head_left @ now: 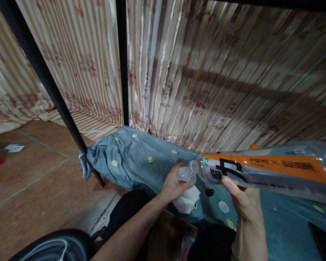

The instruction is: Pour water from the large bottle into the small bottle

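Observation:
My right hand (240, 197) grips a large clear plastic bottle (266, 170) with an orange and grey label, held almost level with its neck pointing left. My left hand (175, 185) is closed round a small clear container (185, 174) right at the bottle's mouth, and a white wad of tissue or cloth (187, 201) sits under its fingers. Both hands hover over a blue-grey bedsheet (136, 159) with small yellow motifs.
A black metal bed post (51, 87) slants to the floor at left, another post (122, 61) stands upright behind the sheet. Striped cream curtains (220, 72) hang behind. Brown tiled floor (29, 181) lies left, with a white scrap (13, 148). A small round lid (223, 206) rests on the sheet.

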Motion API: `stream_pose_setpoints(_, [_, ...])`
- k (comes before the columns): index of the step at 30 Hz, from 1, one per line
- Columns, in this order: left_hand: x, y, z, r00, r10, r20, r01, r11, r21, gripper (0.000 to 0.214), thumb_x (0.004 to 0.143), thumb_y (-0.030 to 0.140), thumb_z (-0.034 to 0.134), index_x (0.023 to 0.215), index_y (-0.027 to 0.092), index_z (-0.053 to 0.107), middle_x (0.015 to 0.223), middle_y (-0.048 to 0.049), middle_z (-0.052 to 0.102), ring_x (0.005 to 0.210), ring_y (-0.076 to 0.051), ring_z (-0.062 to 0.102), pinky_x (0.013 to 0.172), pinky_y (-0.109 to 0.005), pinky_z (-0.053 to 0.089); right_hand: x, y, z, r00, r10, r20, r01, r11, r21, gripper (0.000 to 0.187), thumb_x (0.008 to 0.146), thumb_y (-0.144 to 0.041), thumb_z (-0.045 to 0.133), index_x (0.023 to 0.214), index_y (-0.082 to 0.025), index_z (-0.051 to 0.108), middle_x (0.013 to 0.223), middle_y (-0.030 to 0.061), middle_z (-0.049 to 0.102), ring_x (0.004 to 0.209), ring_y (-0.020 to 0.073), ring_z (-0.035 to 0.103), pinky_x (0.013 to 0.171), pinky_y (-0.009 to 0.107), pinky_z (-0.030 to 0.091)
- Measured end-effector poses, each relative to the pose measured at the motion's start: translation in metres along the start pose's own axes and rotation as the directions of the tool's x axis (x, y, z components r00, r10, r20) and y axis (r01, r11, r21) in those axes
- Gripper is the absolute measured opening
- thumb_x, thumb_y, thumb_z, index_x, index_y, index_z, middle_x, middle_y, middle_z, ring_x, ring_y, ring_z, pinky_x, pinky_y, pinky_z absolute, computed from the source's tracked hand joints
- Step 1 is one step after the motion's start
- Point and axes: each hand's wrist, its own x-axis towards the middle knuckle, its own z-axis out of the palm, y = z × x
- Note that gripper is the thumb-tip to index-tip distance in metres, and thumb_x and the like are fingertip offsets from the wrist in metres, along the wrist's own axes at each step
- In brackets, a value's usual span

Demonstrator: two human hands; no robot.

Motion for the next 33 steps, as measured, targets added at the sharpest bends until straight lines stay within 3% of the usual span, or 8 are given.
stream_pose_setpoints(9, [0.0007, -0.0027, 0.0007, 1.000, 0.006, -0.002, -0.006, 1.000, -0.007, 0.075, 0.064, 0.026, 0.089, 0.131, 0.020, 0.058, 0.133, -0.0102, 0.066, 0.121, -0.031, 0.063, 0.109, -0.047, 0.048, -0.0011, 0.0008, -0.0003, 1.000, -0.018, 0.020, 0.017, 1.000, 0.006, 0.027, 0.069, -0.047, 0.083, 0.079, -0.023, 0.076, 0.077, 0.0056, 0.072, 0.081, 0.0264, 0.069, 0.101, 0.051, 0.049])
stream_pose_setpoints(26, [0.0011, -0.0016, -0.0004, 1.000, 0.020, -0.002, -0.020, 1.000, 0.011, 0.072, 0.064, 0.026, 0.088, 0.130, 0.020, 0.059, 0.131, -0.0097, 0.067, 0.119, -0.031, 0.065, 0.108, -0.047, 0.049, 0.0004, 0.0085, -0.0040, 1.000, 0.005, -0.010, -0.005, 1.000, 0.028, 0.029, 0.066, -0.043, 0.086, 0.081, -0.022, 0.074, 0.086, 0.0055, 0.072, 0.101, 0.0286, 0.066, 0.111, 0.053, 0.039])
stream_pose_setpoints(33, [0.0017, 0.0008, -0.0005, 1.000, 0.021, -0.015, -0.021, 0.999, 0.030, 0.071, 0.064, 0.027, 0.087, 0.129, 0.018, 0.060, 0.130, -0.0105, 0.068, 0.118, -0.031, 0.065, 0.108, -0.046, 0.049, -0.0008, 0.0005, -0.0001, 1.000, -0.020, -0.002, 0.020, 1.000, -0.005, 0.027, 0.065, -0.046, 0.086, 0.071, -0.023, 0.074, 0.073, 0.0045, 0.071, 0.082, 0.0276, 0.068, 0.104, 0.053, 0.045])
